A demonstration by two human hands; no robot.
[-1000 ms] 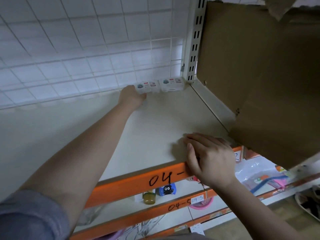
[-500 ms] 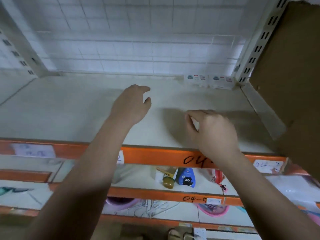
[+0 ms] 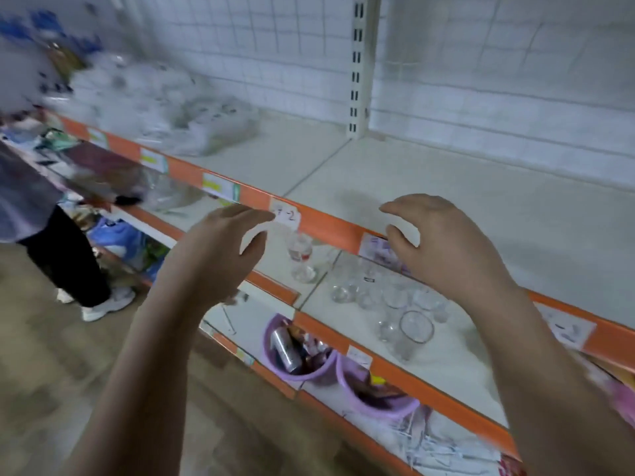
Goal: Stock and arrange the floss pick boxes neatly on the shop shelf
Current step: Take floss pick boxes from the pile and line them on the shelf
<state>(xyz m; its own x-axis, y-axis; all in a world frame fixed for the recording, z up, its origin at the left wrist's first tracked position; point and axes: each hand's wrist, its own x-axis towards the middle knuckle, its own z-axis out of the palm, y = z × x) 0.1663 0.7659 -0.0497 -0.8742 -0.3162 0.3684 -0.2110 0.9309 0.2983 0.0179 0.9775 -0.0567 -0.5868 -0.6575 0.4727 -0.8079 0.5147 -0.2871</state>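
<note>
Both hands now off the shelf (image 3: 446,173), left hand (image 3: 220,249) and right hand (image 3: 443,249) loosely spread and empty, floss pick boxes out of view, likely fetching more.

We see a matt, smooth off-white shelf board (image 3: 446,187) across the middle of the frame, its front edged with a glossy orange strip (image 3: 330,225) bearing paper labels (image 3: 287,216). Behind it stands a white-painted metal wire grid (image 3: 275,46) and a slotted metal upright (image 3: 357,63). Lower centre, clear glass tumblers (image 3: 414,329) shine; below them sit glossy purple plastic tubs (image 3: 330,367). Upper left, crinkled transparent plastic bags (image 3: 192,128) look blurred.
</note>
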